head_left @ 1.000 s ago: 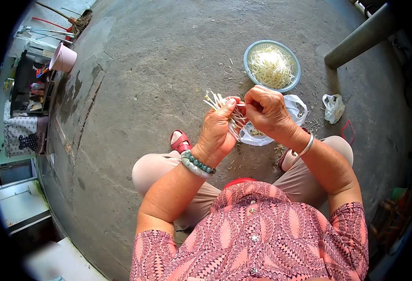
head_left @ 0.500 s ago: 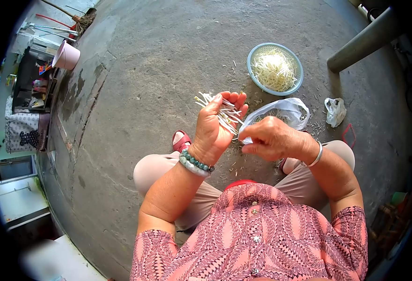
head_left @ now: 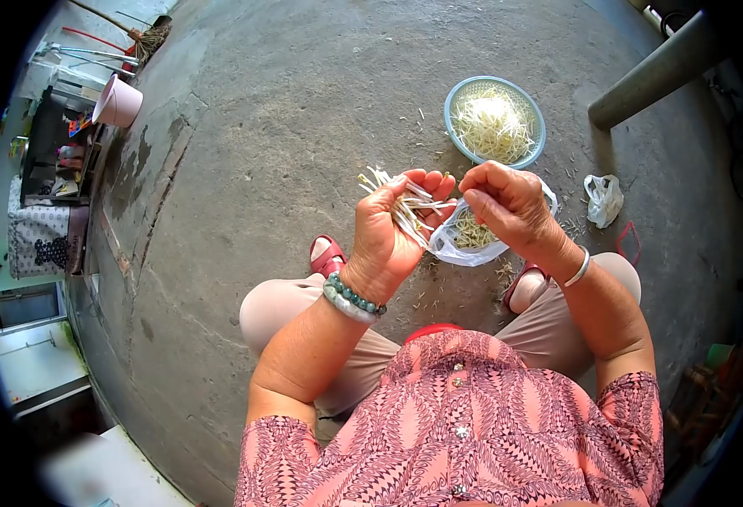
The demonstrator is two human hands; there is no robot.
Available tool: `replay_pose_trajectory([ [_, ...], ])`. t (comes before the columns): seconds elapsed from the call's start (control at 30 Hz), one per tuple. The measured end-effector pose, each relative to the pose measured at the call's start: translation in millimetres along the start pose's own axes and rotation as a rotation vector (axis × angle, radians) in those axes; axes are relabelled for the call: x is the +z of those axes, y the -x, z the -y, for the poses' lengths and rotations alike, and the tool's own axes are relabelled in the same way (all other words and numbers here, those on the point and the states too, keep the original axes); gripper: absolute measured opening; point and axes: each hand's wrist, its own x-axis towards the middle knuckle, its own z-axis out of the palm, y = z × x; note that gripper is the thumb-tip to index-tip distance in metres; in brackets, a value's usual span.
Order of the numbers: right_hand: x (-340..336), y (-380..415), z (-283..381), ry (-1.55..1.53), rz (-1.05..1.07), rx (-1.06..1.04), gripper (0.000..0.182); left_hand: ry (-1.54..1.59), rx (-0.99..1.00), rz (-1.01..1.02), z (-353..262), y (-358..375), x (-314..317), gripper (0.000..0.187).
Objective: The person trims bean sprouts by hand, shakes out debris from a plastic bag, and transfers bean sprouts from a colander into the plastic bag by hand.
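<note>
My left hand, palm up with fingers curled, cradles a small bunch of white bean sprouts. Close to its fingertips is my right hand, its thumb and fingers pinched together; whatever sits in the pinch is too small to make out. Beneath the right hand, an open white plastic bag on the floor contains yellowish sprout scraps, partly hidden by that hand. Just beyond stands a round blue-rimmed basket with a heap of pale bean sprouts.
A small knotted plastic bag and a red loop lie to the right. A grey post rises at the far right. Scraps are scattered on the concrete floor. At left are a pink bucket and a broom.
My right hand has moved up and away from over the bag's near edge to beside the left fingertips, so the scraps inside the bag show more. The left hand still holds the sprouts.
</note>
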Motion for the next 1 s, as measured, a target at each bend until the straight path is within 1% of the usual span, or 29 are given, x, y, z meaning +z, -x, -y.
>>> replay_pose_trajectory([
  [0.1,-2,1,3,0.252,0.003,-0.127,0.008,0.023,-0.016,0.029,-1,3,3,0.030],
  [0.17,4,3,5,0.222,0.069,-0.266,0.010,0.062,-0.022,0.084,-1,4,1,0.035],
  [0.2,8,6,6,0.205,0.103,-0.335,0.011,0.053,-0.011,0.080,0,4,2,0.037],
  [0.23,12,11,1,0.205,0.165,-0.320,0.019,0.044,-0.001,0.075,3,4,3,0.039],
  [0.3,19,17,2,0.229,0.187,-0.376,0.030,0.040,-0.003,0.091,5,5,4,0.043],
  [0.4,25,21,-2,0.302,0.219,-0.341,0.039,0.047,-0.031,0.136,6,6,4,0.048],
  [0.5,28,20,-3,0.236,0.261,-0.363,0.042,0.046,-0.045,0.150,7,6,6,0.051],
  [0.6,24,20,5,0.246,0.321,-0.361,0.042,0.042,-0.062,0.159,6,7,8,0.053],
  [0.7,19,19,8,0.257,0.328,-0.381,0.042,0.030,-0.060,0.158,6,7,8,0.053],
  [0.8,15,19,1,0.296,0.261,-0.351,0.042,0.050,-0.065,0.143,6,8,9,0.053],
  [0.9,12,16,2,0.413,0.198,-0.383,0.041,0.080,-0.085,0.133,5,9,9,0.054],
  [1.0,9,17,3,0.409,0.208,-0.339,0.040,0.080,-0.096,0.153,4,11,8,0.055],
])
